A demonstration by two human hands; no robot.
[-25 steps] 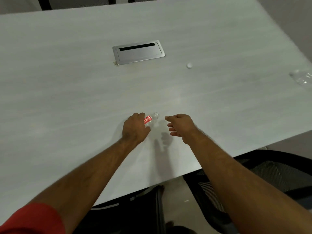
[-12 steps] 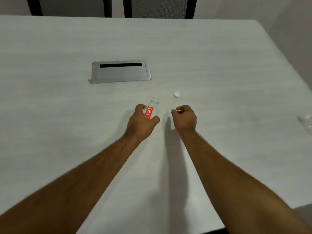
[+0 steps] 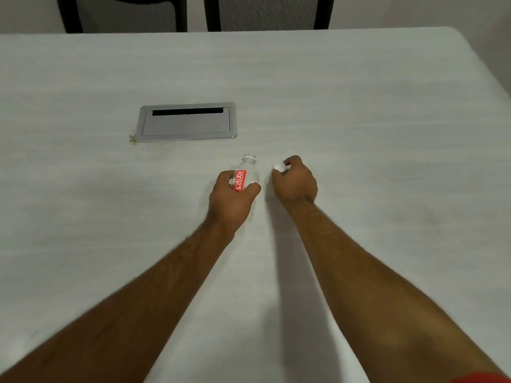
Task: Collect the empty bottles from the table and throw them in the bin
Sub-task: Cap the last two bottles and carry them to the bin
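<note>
The left hand [image 3: 231,200] grips the bottle [image 3: 247,172], its open neck pointing away; the right hand [image 3: 296,181] beside it pinches the cap [image 3: 278,166].

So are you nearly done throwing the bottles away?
Not yet. The left hand holds one empty bottle off the table, its neck open. The right hand pinches the white cap. No bin shows in this view, so carrying and binning it remains.

There is one view only, from the person's head; it looks forward and steeply down on the table [image 3: 359,111], close enough that both forearms fill the lower part; two chairs [image 3: 265,12] border the top edge.
</note>
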